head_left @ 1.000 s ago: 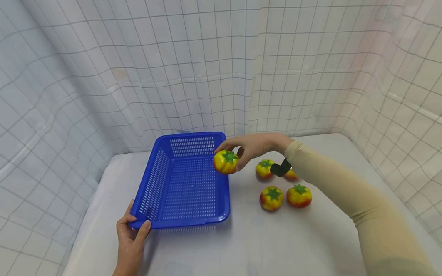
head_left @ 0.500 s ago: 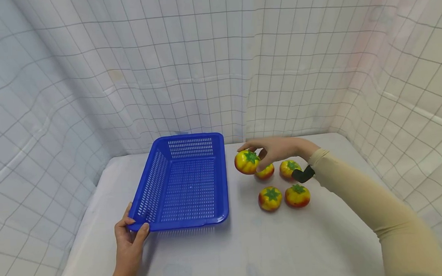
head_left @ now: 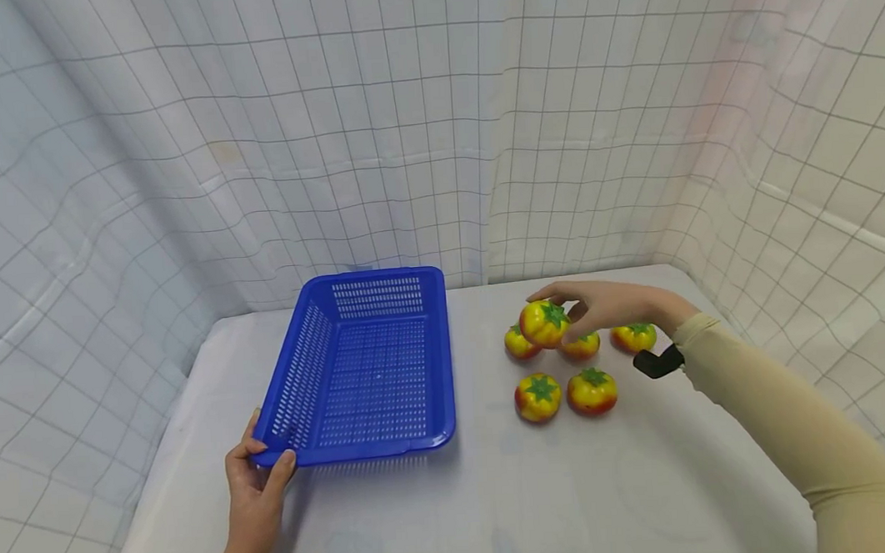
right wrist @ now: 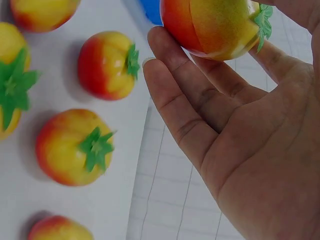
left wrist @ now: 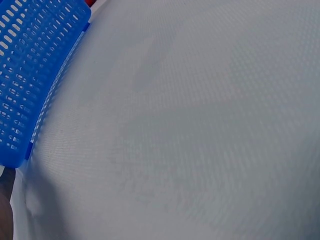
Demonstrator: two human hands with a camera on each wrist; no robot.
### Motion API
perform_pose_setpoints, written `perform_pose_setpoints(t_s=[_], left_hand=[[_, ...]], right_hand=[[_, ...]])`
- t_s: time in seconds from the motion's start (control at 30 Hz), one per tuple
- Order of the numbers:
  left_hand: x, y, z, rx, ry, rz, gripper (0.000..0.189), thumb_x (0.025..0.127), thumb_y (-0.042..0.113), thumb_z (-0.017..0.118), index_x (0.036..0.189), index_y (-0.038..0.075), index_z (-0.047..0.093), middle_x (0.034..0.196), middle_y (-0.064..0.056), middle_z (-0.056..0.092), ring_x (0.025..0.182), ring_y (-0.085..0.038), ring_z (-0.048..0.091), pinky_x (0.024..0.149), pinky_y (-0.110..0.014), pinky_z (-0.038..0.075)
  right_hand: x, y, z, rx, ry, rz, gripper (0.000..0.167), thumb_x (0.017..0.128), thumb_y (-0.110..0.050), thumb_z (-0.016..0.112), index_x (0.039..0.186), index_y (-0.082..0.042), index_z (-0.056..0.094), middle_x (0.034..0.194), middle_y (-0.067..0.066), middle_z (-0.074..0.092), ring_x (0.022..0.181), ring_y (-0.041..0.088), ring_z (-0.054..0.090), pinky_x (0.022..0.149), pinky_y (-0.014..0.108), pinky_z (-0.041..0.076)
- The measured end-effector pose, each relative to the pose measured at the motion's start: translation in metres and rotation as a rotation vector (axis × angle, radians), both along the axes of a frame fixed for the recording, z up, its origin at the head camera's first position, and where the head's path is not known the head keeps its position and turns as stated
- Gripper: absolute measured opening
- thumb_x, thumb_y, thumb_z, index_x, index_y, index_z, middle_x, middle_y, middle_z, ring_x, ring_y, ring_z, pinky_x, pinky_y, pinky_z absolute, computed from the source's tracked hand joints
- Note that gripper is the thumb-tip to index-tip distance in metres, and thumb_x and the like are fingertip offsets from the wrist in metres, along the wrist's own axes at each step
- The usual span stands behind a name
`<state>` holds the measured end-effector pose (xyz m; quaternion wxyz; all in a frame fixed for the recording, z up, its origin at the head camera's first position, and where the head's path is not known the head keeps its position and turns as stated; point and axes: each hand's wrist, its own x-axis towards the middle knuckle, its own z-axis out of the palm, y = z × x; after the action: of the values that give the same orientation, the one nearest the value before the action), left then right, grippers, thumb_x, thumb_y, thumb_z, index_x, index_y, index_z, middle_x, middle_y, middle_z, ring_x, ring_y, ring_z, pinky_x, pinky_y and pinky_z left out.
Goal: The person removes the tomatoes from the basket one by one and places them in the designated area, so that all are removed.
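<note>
In the head view my right hand holds a toy tomato, yellow and red with a green star-shaped top, raised over the back row of other tomatoes. The right wrist view shows this held tomato against the fingers, its upper part cut off by the frame. Several similar tomatoes lie on the white table, among them a front left one and a front right one. My left hand grips the near left corner of a blue plastic basket, thumb on the rim. No tomato shows inside the basket.
A white cloth with a dark grid rises as walls behind and on both sides of the table. A black strap piece hangs below my right wrist. The basket stands left of the tomatoes.
My right hand has moved right with the tomato, from the basket's right rim to over the back row of tomatoes. My left hand stays on the basket corner.
</note>
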<state>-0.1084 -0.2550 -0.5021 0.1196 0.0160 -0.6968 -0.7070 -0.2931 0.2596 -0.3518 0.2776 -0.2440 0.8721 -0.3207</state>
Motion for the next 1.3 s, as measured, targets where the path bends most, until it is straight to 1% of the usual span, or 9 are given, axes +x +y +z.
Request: perform_pose_setpoints(t_s=[0.2,0.27,0.43,0.5,0.63,0.77,0.87,1.13,1.3], left_hand=[[0.0,0.0,0.0,0.013,0.003,-0.001,0.033,0.108,0.006,0.048,0.125,0.02,0.023,0.17,0.001,0.002,0.14,-0.023,0.03,0.097,-0.013,0.046],[0.0,-0.001,0.0,0.013,0.002,-0.001,0.033,0.108,0.007,0.048,0.125,0.02,0.023,0.17,0.002,0.001,0.14,-0.024,0.029,0.097,-0.013,0.046],[0.0,-0.001,-0.001,0.005,0.001,0.002,0.032,0.109,0.008,0.049,0.124,0.021,0.023,0.17,0.001,0.002,0.139,-0.022,0.03,0.096,-0.012,0.046],[0.0,-0.001,-0.001,0.004,0.0,0.003,0.032,0.109,0.008,0.049,0.124,0.021,0.023,0.17,0.001,0.002,0.139,-0.02,0.031,0.096,-0.012,0.046],[0.0,-0.001,-0.001,0.003,-0.007,0.003,0.033,0.109,0.009,0.049,0.124,0.021,0.023,0.171,0.002,0.002,0.139,-0.02,0.031,0.096,-0.012,0.046],[-0.001,-0.002,-0.002,0.006,-0.007,0.0,0.034,0.109,0.008,0.049,0.125,0.021,0.023,0.171,0.002,0.001,0.139,-0.021,0.031,0.096,-0.012,0.046],[-0.002,-0.002,-0.002,0.01,-0.002,-0.001,0.033,0.109,0.008,0.049,0.124,0.021,0.023,0.17,0.002,0.002,0.139,-0.02,0.031,0.096,-0.012,0.046],[-0.003,-0.001,-0.003,0.025,0.002,0.01,0.033,0.108,0.006,0.048,0.123,0.022,0.024,0.17,0.001,0.002,0.138,-0.02,0.032,0.097,-0.012,0.045],[-0.003,0.0,-0.002,0.011,0.003,0.016,0.033,0.108,0.005,0.049,0.124,0.021,0.025,0.17,0.0,0.001,0.14,-0.022,0.03,0.097,-0.011,0.044]], right_hand=[[0.007,0.024,-0.006,-0.014,-0.025,-0.038,0.068,0.089,-0.034,0.078,0.148,-0.041,0.045,0.149,0.0,0.046,0.127,0.032,0.054,0.109,0.054,0.041],[0.009,0.031,-0.008,-0.015,-0.029,-0.053,0.068,0.089,-0.033,0.079,0.148,-0.041,0.046,0.15,0.0,0.046,0.127,0.032,0.054,0.109,0.055,0.041],[0.015,0.047,-0.014,-0.009,-0.023,-0.08,0.068,0.089,-0.032,0.079,0.148,-0.04,0.046,0.153,0.003,0.044,0.13,0.035,0.051,0.107,0.054,0.044],[0.018,0.053,-0.016,-0.014,-0.019,-0.087,0.068,0.089,-0.031,0.079,0.148,-0.039,0.046,0.154,0.007,0.042,0.131,0.037,0.05,0.105,0.054,0.045],[0.023,0.064,-0.02,-0.017,-0.018,-0.116,0.068,0.088,-0.029,0.079,0.147,-0.041,0.047,0.154,0.008,0.042,0.132,0.035,0.047,0.102,0.051,0.047],[0.028,0.076,-0.024,-0.029,-0.022,-0.13,0.069,0.088,-0.025,0.078,0.148,-0.039,0.047,0.153,0.007,0.044,0.132,0.033,0.044,0.101,0.047,0.044],[0.032,0.084,-0.029,-0.044,-0.02,-0.128,0.069,0.088,-0.026,0.077,0.15,-0.034,0.046,0.153,0.007,0.044,0.133,0.034,0.043,0.102,0.049,0.043],[0.042,0.103,-0.041,-0.048,-0.012,-0.156,0.068,0.089,-0.028,0.078,0.149,-0.033,0.047,0.151,0.004,0.046,0.132,0.032,0.044,0.105,0.049,0.042],[0.047,0.112,-0.047,-0.063,-0.007,-0.16,0.07,0.09,-0.028,0.077,0.152,-0.024,0.045,0.156,0.011,0.041,0.136,0.036,0.042,0.108,0.051,0.041]])
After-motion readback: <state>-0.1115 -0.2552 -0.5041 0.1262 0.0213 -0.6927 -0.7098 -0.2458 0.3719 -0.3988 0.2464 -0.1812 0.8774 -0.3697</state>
